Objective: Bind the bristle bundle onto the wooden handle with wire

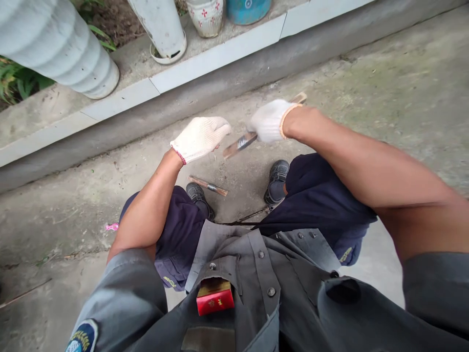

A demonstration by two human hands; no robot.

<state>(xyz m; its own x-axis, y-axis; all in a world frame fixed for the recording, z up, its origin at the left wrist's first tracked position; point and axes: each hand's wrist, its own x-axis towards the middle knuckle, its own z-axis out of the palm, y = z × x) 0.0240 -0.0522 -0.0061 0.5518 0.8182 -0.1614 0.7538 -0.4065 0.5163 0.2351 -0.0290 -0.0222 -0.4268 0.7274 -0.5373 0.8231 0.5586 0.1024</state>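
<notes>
My right hand (270,121), in a white knit glove and a little blurred, is closed around a wooden stick with a silvery band (242,143). The stick's pale upper end shows beyond my wrist, and its brown lower end points down to the left. My left hand (202,138), gloved as well, is just left of that end and apart from it. Its fingers are curled together, and what they hold, if anything, is hidden. A second banded wooden stick (208,186) lies on the concrete beside my left shoe (200,199).
A low tiled ledge (220,61) runs across in front. On it stand a ribbed white pot (69,54), a white column-like container (161,29), a patterned pot (206,17) and a blue pot (248,11). A pink wrapper (112,227) lies on the concrete ground (91,205) at left.
</notes>
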